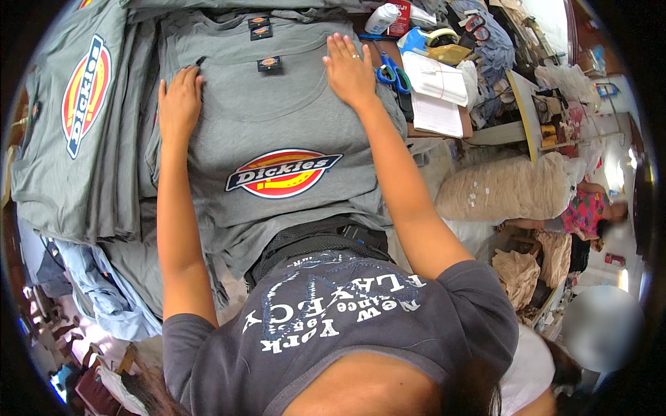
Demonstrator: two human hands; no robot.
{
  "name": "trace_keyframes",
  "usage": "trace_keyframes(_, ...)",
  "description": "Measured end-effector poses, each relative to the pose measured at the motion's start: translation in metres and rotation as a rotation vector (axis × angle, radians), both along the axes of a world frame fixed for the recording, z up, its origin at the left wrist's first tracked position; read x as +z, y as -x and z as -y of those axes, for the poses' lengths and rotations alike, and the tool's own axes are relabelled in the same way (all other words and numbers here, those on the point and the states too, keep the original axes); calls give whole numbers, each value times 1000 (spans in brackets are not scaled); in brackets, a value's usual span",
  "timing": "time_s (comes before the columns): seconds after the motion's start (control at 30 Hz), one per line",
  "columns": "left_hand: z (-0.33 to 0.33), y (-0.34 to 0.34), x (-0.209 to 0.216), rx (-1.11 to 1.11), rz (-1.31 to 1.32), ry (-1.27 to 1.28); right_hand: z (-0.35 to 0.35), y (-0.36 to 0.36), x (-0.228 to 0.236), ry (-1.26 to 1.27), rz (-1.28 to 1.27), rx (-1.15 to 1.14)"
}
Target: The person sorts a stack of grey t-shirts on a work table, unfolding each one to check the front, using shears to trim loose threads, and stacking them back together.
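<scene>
A grey T-shirt (277, 125) with a red, yellow and navy oval print lies spread before me, its wide neckline toward the far side. It rests on other grey shirts, whose dark neck labels (261, 32) show beyond its collar. My left hand (180, 104) lies on the shirt's left shoulder, fingers stretched out and close together. On the right shoulder my right hand (350, 73) rests flat, fingers extended, a ring on one. Both palms face down and are hidden. Blue-handled scissors (394, 75) lie just right of my right hand.
A pile of similar printed grey shirts (76, 139) stands at the left. On the right are a white bundle (435, 78), a printed sheet (437, 114), a tape dispenser (433, 43) and a white bottle (381, 19). Farther right are a large beige bundle (503, 187) and other people.
</scene>
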State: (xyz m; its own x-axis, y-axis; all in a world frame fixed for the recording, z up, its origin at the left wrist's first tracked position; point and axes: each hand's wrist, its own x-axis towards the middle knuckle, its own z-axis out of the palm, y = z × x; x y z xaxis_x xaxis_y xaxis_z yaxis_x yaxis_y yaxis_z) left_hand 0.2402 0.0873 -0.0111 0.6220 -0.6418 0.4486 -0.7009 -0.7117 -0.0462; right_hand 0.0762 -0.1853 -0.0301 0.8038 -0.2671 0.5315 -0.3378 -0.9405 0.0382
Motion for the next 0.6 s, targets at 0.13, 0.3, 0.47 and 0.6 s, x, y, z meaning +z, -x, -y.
trace_keyframes(0.13,16,-9,12,44,58,279,17,-17,5,-145,86,-20)
trace_keyframes(0.3,14,-39,18,3,-27,151,40,-32,17,-576,136,3)
trace_keyframes(0.47,8,-56,18,-45,-515,616,49,-43,14,-611,160,-28)
trace_keyframes(0.6,9,-59,15,51,-453,626,47,-42,8,-500,351,-17)
